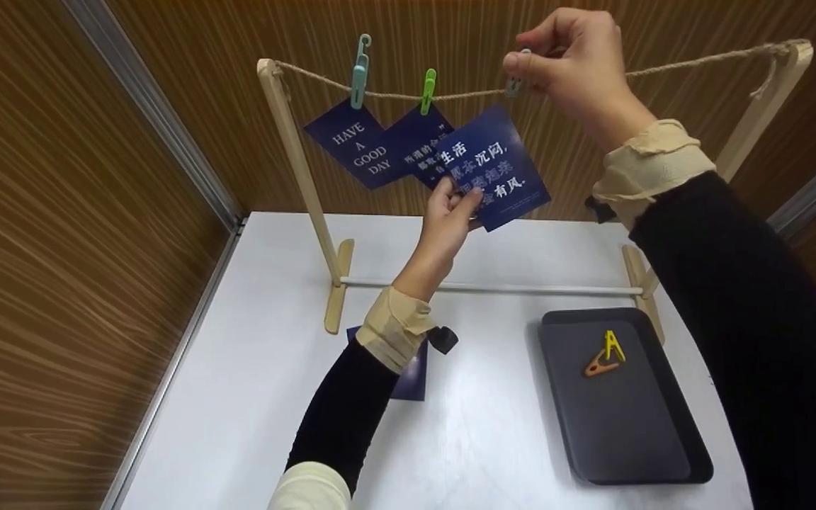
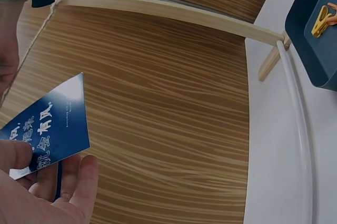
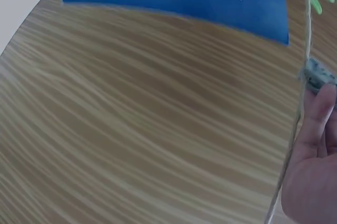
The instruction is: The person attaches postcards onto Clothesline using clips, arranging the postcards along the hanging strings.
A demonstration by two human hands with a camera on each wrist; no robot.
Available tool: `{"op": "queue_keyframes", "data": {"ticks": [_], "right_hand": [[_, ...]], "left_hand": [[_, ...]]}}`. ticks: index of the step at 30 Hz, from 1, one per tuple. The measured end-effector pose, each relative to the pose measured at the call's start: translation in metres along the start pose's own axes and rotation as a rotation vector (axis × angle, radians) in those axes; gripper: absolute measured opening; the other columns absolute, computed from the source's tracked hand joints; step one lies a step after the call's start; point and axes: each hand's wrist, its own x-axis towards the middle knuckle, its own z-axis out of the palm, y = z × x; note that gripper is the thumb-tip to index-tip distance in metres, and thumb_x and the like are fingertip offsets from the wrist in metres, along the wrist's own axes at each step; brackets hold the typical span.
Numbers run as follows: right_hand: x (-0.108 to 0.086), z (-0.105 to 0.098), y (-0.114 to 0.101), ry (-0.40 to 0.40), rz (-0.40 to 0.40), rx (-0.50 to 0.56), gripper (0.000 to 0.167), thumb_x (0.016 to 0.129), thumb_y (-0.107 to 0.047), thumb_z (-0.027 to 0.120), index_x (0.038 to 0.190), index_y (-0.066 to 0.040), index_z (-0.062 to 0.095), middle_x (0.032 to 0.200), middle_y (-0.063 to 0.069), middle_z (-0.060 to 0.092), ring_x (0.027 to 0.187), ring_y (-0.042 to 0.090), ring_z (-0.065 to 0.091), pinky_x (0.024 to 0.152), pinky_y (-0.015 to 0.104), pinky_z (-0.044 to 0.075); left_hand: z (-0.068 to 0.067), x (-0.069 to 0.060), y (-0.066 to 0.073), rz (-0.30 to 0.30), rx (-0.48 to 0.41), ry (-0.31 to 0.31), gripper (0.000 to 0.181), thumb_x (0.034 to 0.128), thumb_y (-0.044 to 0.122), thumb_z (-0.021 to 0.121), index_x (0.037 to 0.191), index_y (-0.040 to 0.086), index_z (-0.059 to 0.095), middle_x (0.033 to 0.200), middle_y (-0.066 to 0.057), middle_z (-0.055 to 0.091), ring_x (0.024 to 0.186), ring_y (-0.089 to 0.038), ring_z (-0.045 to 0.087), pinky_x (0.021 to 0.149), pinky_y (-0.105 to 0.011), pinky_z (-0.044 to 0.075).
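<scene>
My left hand [image 1: 450, 216] pinches the lower left edge of a dark blue card [image 1: 514, 159] with white Chinese writing, thumb in front. The card's top corner is just below the twine [image 1: 475, 94], apart from it. Above and to the right, my right hand [image 1: 578, 64] pinches a grey clothespin [image 1: 514, 83] at the twine; in the right wrist view this clothespin [image 3: 318, 75] touches the twine. A teal clothespin [image 1: 358, 83] holds a "HAVE A GOOD DAY" card [image 1: 351, 142] on the twine. Beside it, a green clothespin [image 1: 428, 92] holds another blue card [image 1: 408, 138], partly hidden.
A wooden frame [image 1: 295, 156] carries the twine, with a white bar [image 1: 486, 288] low across it. On the white table [image 1: 238, 397] stands a dark tray [image 1: 627, 432] with a yellow clothespin [image 1: 613, 346] and an orange one [image 1: 599, 366]. Another blue card [image 1: 411, 379] lies under my left forearm.
</scene>
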Motion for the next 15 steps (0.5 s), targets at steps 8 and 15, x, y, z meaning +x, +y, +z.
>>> {"op": "queue_keyframes", "data": {"ticks": [8, 15], "right_hand": [[-0.006, 0.012, 0.006, -0.043, 0.005, -0.063, 0.031, 0.081, -0.029, 0.079, 0.101, -0.007, 0.074, 0.087, 0.000, 0.072, 0.070, 0.013, 0.064, 0.061, 0.019, 0.054], [-0.010, 0.011, 0.008, -0.041, 0.041, -0.057, 0.032, 0.082, -0.030, 0.077, 0.104, -0.007, 0.073, 0.089, 0.000, 0.072, 0.072, 0.013, 0.064, 0.063, 0.019, 0.054]], "left_hand": [[-0.004, -0.003, 0.000, -0.004, 0.023, -0.002, 0.023, 0.1029, 0.006, 0.050, 0.126, 0.003, 0.051, 0.118, -0.020, 0.068, 0.100, -0.024, 0.069, 0.086, -0.039, 0.058], [-0.005, -0.006, -0.004, -0.016, -0.004, -0.025, 0.022, 0.1031, 0.006, 0.050, 0.125, 0.003, 0.051, 0.118, -0.018, 0.068, 0.100, -0.023, 0.069, 0.086, -0.039, 0.058]]}}
